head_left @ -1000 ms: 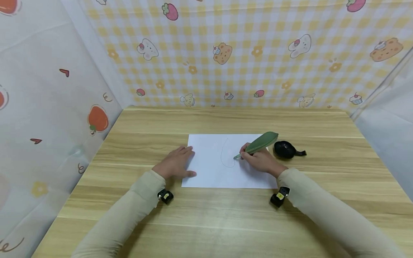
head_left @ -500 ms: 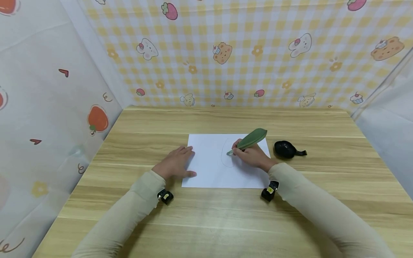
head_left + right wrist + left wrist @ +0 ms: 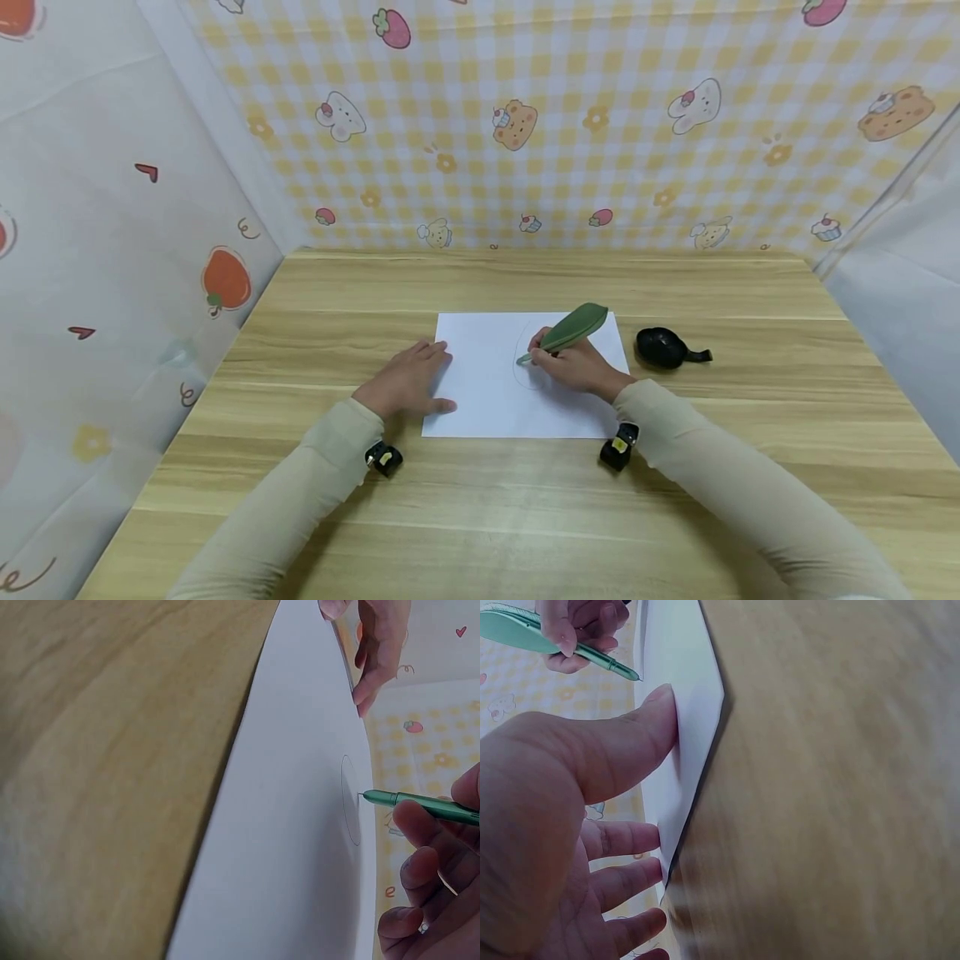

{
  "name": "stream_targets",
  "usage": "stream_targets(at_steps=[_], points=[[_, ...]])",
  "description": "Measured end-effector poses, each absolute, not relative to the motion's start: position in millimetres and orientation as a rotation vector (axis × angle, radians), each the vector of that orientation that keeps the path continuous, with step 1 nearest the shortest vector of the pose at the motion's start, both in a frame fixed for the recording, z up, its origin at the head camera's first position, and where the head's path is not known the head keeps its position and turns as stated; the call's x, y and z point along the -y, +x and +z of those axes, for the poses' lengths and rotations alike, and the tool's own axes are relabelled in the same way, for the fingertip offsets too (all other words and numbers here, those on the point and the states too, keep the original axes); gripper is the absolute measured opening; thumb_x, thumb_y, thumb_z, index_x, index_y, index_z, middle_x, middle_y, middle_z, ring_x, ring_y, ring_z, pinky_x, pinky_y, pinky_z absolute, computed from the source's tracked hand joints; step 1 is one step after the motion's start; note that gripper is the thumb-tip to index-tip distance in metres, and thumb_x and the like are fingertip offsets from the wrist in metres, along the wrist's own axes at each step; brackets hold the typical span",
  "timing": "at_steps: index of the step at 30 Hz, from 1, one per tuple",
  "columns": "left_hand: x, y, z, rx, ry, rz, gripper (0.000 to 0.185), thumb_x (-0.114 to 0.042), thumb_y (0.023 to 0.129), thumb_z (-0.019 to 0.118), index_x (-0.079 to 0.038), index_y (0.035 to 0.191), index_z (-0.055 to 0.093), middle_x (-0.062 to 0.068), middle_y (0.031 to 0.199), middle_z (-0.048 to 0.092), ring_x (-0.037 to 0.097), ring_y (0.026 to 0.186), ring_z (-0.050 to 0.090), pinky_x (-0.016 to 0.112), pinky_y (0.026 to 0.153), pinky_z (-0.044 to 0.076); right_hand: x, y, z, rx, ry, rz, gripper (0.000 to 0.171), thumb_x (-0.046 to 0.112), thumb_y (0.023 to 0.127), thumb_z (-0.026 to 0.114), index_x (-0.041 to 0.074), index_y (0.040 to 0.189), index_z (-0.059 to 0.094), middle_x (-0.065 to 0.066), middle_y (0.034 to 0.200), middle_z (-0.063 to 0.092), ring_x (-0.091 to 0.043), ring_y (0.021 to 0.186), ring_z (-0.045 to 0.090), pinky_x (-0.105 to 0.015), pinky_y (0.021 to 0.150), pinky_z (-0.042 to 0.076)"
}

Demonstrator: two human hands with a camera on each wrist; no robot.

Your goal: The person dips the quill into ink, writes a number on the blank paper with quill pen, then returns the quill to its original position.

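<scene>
**A:** What is seen at the edges, and how much room is left?

**B:** A white rectangular sheet of paper (image 3: 495,392) is laid flat at the middle of a light wooden table (image 3: 525,517), with bare wood on every side. The sheet's left edge is pinned by the left hand (image 3: 407,382), fingers spread flat and straight, nothing gripped. A glossy black rounded object with a short tab (image 3: 663,347) lies just off the sheet's right edge, apart from it. The table is closed in by a yellow checked cartoon-print backdrop (image 3: 570,125).

**A:** What has changed since the earlier frame?

**B:** The right hand (image 3: 573,367) has been shifted leftward across the sheet, away from the black object; the left hand has been kept in place.

**A:** And the pen?

**B:** A green leaf-shaped pen (image 3: 564,332) is pinched in the curled fingers (image 3: 424,851) of the right hand, over the sheet's upper right part. Its long axis is slanted, the broad leaf end raised to the far right and the tip (image 3: 362,796) pointed down-left at a faint curved pencil-thin line (image 3: 349,799), apparently touching the paper.
</scene>
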State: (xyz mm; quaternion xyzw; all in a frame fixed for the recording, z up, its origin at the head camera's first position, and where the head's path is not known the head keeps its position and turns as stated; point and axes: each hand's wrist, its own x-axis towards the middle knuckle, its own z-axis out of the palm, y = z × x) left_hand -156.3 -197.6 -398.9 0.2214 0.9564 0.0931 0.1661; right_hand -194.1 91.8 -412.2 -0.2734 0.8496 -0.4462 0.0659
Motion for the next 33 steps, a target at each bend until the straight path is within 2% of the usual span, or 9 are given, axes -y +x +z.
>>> stream_targets(at_steps=[20,26,33], points=[[196.0,-153.6,-398.4,-2.721,0.607,0.278,0.081,-0.044,0.086,0.071,-0.001,0.146,0.039,0.016,0.157,0.026,0.039,0.144,0.018,0.054,0.114,0.017,-87.5,-188.3,-412.8,-2.589,-0.845,-1.281,0.012,0.010,0.093,0.053,0.006,0.092,0.064,0.003,0.082,0.065,-0.014,0.076,0.055,-0.031,0.070,0.044],[195.9,-154.1,-397.6,-2.722,0.599,0.274,0.081,-0.044,0.086,0.072,-0.001,0.146,0.039,0.015,0.157,0.026,0.038,0.144,0.017,0.054,0.115,0.017,-86.7,-188.1,-412.4,-2.584,-0.857,-1.300,0.011,0.009,0.092,0.054,0.006,0.092,0.064,0.002,0.081,0.065,-0.015,0.073,0.054,-0.031,0.068,0.044],[195.9,-153.8,-397.5,-2.718,0.609,0.262,0.082,-0.045,0.086,0.071,-0.001,0.147,0.038,0.016,0.157,0.025,0.039,0.144,0.017,0.054,0.114,0.017,-90.5,-188.2,-410.5,-2.592,-0.847,-1.311,0.012,0.012,0.095,0.054,0.006,0.095,0.064,0.001,0.085,0.067,-0.013,0.076,0.056,-0.032,0.070,0.045]])
